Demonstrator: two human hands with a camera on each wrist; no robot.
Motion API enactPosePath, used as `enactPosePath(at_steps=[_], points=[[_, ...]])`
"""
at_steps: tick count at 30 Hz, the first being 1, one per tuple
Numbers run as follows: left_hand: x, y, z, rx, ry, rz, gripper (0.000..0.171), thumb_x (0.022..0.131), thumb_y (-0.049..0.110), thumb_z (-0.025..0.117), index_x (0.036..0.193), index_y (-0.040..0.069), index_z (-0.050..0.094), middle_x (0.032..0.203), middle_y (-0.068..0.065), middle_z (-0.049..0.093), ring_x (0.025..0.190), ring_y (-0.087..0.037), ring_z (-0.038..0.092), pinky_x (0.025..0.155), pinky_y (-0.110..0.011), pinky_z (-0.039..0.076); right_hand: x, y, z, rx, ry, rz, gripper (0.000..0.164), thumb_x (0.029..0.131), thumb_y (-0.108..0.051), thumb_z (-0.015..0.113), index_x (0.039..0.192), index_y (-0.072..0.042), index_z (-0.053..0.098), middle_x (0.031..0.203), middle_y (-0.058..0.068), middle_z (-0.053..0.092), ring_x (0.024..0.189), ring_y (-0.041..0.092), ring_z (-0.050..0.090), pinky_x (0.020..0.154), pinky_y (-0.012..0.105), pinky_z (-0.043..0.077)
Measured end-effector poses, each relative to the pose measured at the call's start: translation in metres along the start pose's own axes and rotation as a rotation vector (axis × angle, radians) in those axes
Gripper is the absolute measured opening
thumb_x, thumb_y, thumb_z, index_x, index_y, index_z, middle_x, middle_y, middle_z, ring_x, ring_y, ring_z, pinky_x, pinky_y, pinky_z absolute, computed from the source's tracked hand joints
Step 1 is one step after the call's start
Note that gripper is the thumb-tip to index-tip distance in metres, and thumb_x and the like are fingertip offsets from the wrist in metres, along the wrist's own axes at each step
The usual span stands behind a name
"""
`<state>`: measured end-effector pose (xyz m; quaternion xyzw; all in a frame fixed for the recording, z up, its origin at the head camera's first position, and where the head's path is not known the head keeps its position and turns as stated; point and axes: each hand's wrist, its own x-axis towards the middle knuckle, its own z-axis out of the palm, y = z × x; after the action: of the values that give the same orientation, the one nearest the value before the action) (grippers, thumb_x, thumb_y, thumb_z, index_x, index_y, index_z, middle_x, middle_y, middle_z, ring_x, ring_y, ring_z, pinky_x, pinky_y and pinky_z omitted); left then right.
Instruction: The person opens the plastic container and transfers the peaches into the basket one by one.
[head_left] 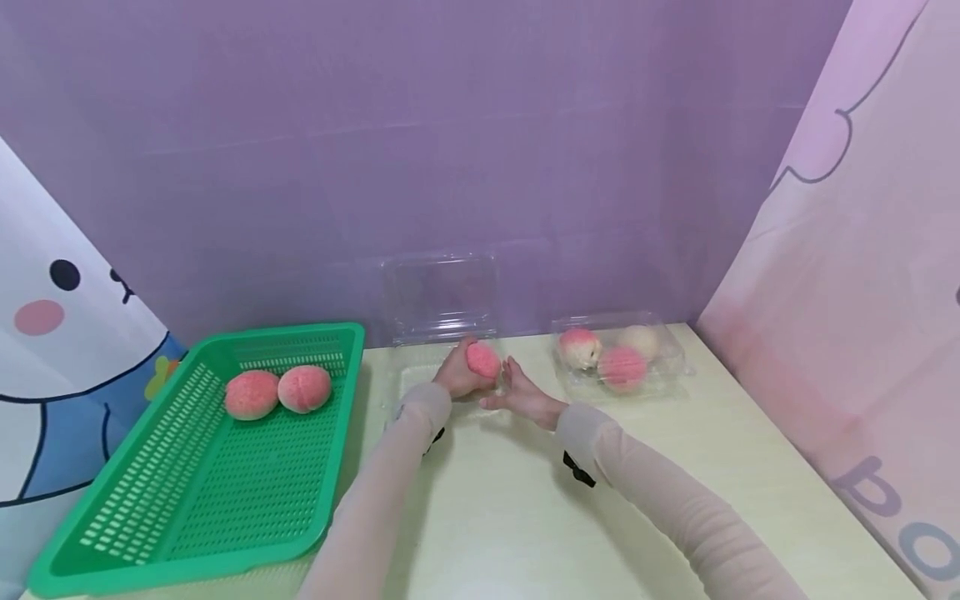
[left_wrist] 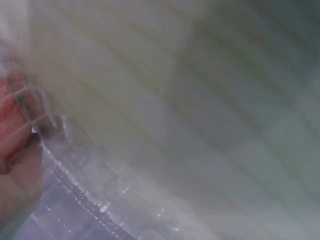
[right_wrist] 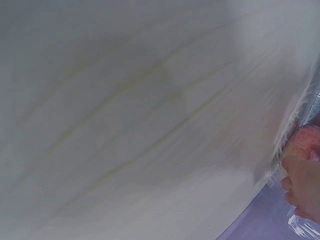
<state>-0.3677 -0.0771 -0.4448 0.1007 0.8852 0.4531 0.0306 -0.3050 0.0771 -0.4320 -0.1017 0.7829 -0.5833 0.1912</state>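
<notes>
The left hand curls its fingers around a pink peach, over the right part of the open clear box. The right hand is at the box's right side, thumb and fingers parted; whether it touches peach or plastic, I cannot tell. A light, even grip should serve best — the peach looks soft and the thin plastic may slide — so the right fingers would do well to steady the box's edge, keeping the fruit clear of its upright lid. Both forearms slant inward from the box's near side. On the tabletop, a green basket lies left of the box, a second box right.
</notes>
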Motion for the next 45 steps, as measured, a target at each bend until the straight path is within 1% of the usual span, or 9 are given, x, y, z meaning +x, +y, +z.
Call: enactPosePath(at_steps=[7,14,22,25,27,32,37,41,45], points=[[-0.001,-0.003,0.000,0.032,0.012,0.012,0.094,0.060,0.018,0.082,0.139,0.007,0.032,0.125,-0.013,0.052,0.113,-0.028,0.051,0.100,-0.044,0.040,-0.002,0.000,0.001,0.020,-0.012,-0.007,0.109,0.079,-0.016,0.069,0.144,-0.009,-0.019,0.153,0.009,-0.011,0.142,0.024,-0.002,0.114,0.043,0.004],[-0.001,0.001,-0.001,0.036,0.002,0.013,0.093,0.060,0.015,0.081,0.138,0.006,0.033,0.126,-0.013,0.051,0.114,-0.029,0.050,0.101,-0.043,0.039,-0.003,-0.001,0.002,0.011,0.000,-0.012,0.109,0.079,-0.016,0.069,0.144,-0.009,-0.019,0.153,0.009,-0.011,0.142,0.023,-0.003,0.114,0.042,0.004],[0.001,0.001,-0.001,0.052,-0.003,0.015,0.092,0.059,0.016,0.080,0.139,0.006,0.034,0.125,-0.012,0.053,0.113,-0.028,0.051,0.099,-0.043,0.041,-0.004,0.002,0.001,0.016,0.000,-0.008,0.111,0.079,-0.019,0.070,0.144,-0.010,-0.020,0.153,0.010,-0.012,0.142,0.025,-0.003,0.114,0.044,0.005],[-0.002,0.007,-0.004,0.042,-0.004,-0.002,0.092,0.059,0.017,0.080,0.139,0.008,0.034,0.125,-0.011,0.054,0.113,-0.027,0.052,0.098,-0.043,0.043,-0.004,0.003,0.001,0.011,0.005,-0.004,0.112,0.078,-0.020,0.070,0.144,-0.010,-0.019,0.153,0.010,-0.011,0.142,0.025,-0.003,0.114,0.045,0.006],[-0.004,0.013,-0.007,0.045,0.011,-0.013,0.092,0.059,0.017,0.080,0.138,0.009,0.035,0.124,-0.010,0.055,0.112,-0.027,0.052,0.097,-0.043,0.043,-0.004,0.003,0.001,0.005,0.011,-0.002,0.111,0.078,-0.020,0.070,0.144,-0.011,-0.019,0.154,0.010,-0.011,0.142,0.025,-0.003,0.114,0.046,0.006],[-0.009,0.022,-0.016,0.094,0.037,-0.013,0.093,0.058,0.018,0.083,0.137,0.009,0.036,0.121,-0.011,0.056,0.111,-0.028,0.054,0.096,-0.042,0.043,-0.002,0.003,0.002,-0.001,0.020,0.004,0.109,0.080,-0.021,0.069,0.144,-0.011,-0.018,0.154,0.011,-0.009,0.142,0.026,-0.002,0.114,0.046,0.007],[-0.012,0.029,-0.022,0.140,0.028,-0.017,0.092,0.057,0.022,0.084,0.136,0.011,0.037,0.119,-0.010,0.056,0.108,-0.027,0.055,0.093,-0.041,0.045,-0.002,0.006,0.002,0.008,0.036,0.013,0.109,0.080,-0.019,0.070,0.145,-0.011,-0.017,0.154,0.012,-0.007,0.142,0.027,-0.001,0.114,0.045,0.007],[-0.017,0.040,-0.029,0.173,0.077,-0.051,0.092,0.057,0.024,0.083,0.135,0.010,0.036,0.119,-0.010,0.056,0.108,-0.028,0.054,0.093,-0.041,0.045,-0.001,0.006,0.001,0.010,0.036,0.011,0.109,0.080,-0.019,0.069,0.145,-0.010,-0.018,0.154,0.012,-0.007,0.141,0.027,-0.002,0.114,0.046,0.006],[-0.021,0.054,-0.042,0.143,0.125,-0.096,0.096,0.058,0.026,0.083,0.137,0.008,0.032,0.122,-0.011,0.054,0.111,-0.030,0.052,0.093,-0.044,0.045,0.001,0.003,0.000,0.010,0.022,0.019,0.107,0.082,-0.017,0.068,0.144,-0.011,-0.019,0.154,0.011,-0.009,0.141,0.026,-0.005,0.114,0.045,0.005]])
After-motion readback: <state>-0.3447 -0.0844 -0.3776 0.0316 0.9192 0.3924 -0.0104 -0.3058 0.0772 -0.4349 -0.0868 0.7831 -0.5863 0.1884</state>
